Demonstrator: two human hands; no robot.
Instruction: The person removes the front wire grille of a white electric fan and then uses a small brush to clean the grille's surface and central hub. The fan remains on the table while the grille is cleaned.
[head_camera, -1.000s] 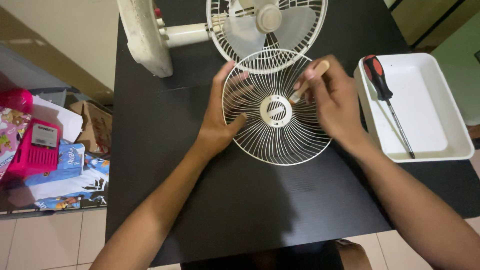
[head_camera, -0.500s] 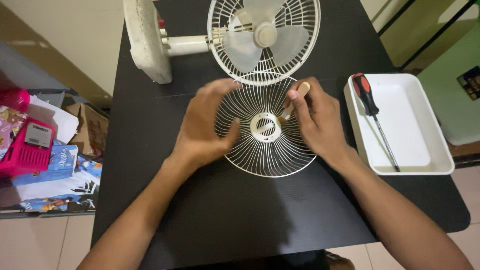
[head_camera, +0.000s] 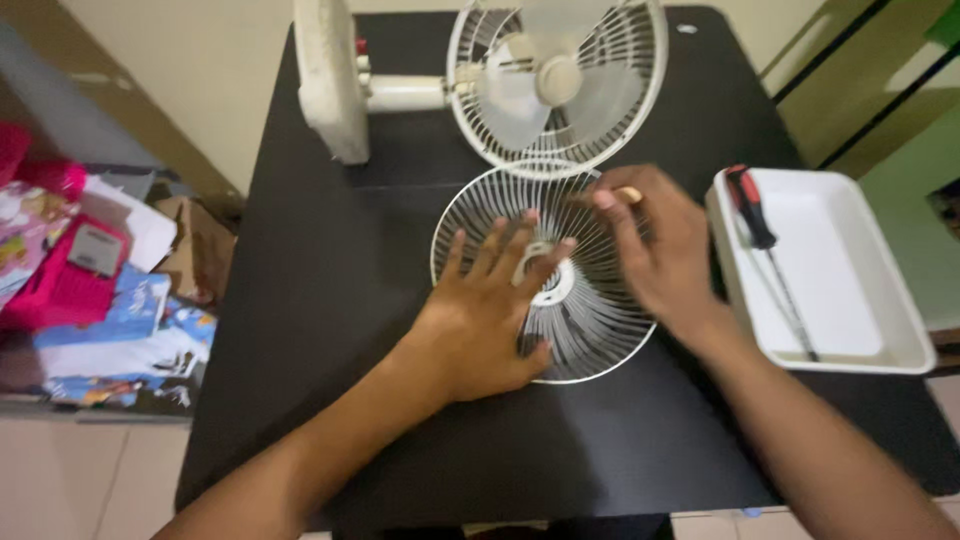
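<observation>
1. Head view: the left hand (head_camera: 480, 320) lies flat, fingers spread, pressing the white fan grille (head_camera: 590, 320) onto the black surface (head_camera: 330, 300).
2. The right hand (head_camera: 655, 250) has its fingers pinched on a small brush (head_camera: 628, 194) at the grille's upper edge.
3. Holding the grille firmly pinned should keep each stroke steady.
</observation>
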